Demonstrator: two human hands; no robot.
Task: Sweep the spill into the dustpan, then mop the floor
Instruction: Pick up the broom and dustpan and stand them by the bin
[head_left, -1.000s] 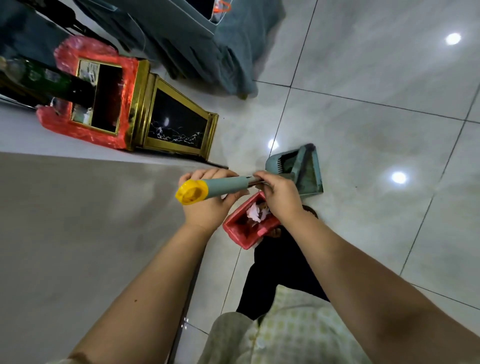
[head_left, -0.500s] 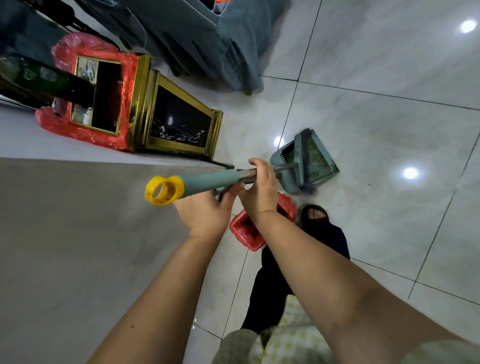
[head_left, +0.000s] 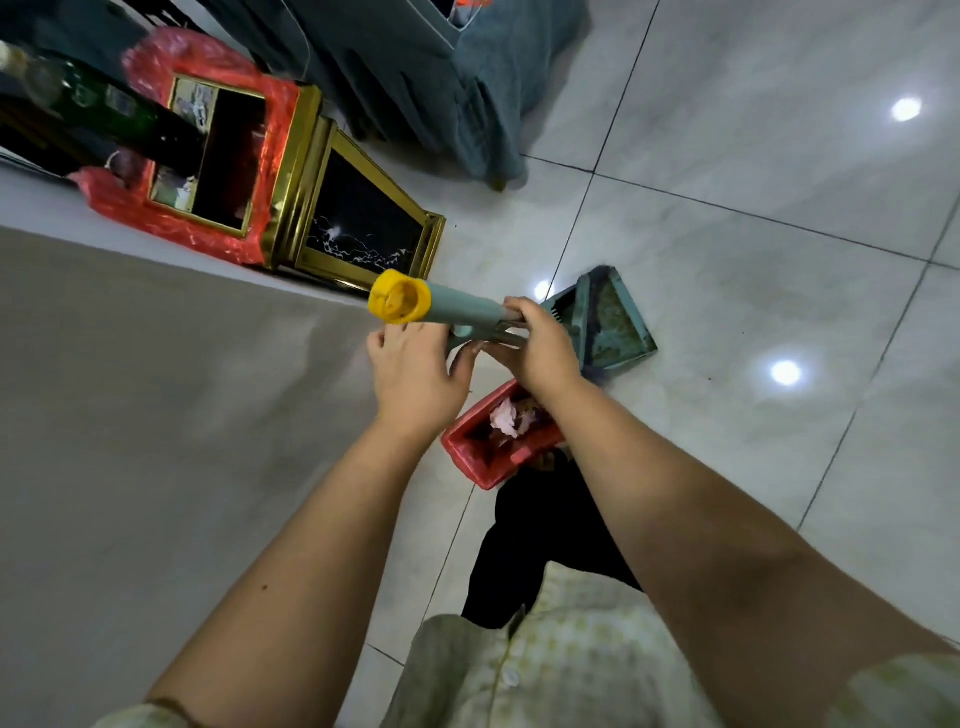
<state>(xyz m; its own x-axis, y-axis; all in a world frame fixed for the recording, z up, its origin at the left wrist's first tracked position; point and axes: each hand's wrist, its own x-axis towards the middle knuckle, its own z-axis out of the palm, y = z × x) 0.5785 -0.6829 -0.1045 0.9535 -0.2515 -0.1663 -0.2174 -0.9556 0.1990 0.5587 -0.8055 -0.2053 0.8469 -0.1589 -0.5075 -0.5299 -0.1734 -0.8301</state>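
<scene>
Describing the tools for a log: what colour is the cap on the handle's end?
Yellow: the cap tops a teal handle, in the head view.

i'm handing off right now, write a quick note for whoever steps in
Right hand: shut on the dustpan handle, below its yellow end.
Left hand: just under the handle, fingers loose, no clear grip.
Dustpan: teal, on the tile floor, just beyond the small red bin.
Red bin: holds crumpled paper.
Done: no loose spill shows on the tiles in view.
Left: put the dustpan away, then mop. No mop is in view.
</scene>
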